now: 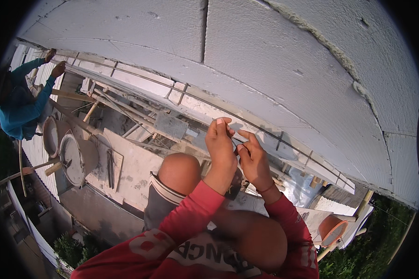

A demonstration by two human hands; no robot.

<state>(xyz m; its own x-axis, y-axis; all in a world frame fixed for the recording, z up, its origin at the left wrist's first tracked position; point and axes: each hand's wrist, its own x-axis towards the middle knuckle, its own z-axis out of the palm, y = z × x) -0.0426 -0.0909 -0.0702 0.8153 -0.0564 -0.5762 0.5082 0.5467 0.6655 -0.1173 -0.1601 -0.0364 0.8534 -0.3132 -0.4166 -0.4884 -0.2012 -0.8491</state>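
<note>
In front of my knees, both hands are raised close together beside a long steel rebar frame (pixel 228 112) with cross ties. My left hand (pixel 220 148) is closed, its thumb and fingertips pinched together. Just to its right, my right hand (pixel 254 161) is closed too, with the fingers bent toward the thumb. A thin dark sliver shows between the two hands, too small to name. The frame lies along a ledge of pale blocks (pixel 146 80), at the foot of a light block wall (pixel 274 56).
At the far left, a person in teal sleeves (pixel 21 114) has both hands at the frame's end. Mortar-stained buckets (pixel 79 156) stand on the plank platform (pixel 137 179). An orange bucket (pixel 333 230) is at the lower right. Poles and a drop lie beyond the platform's edges.
</note>
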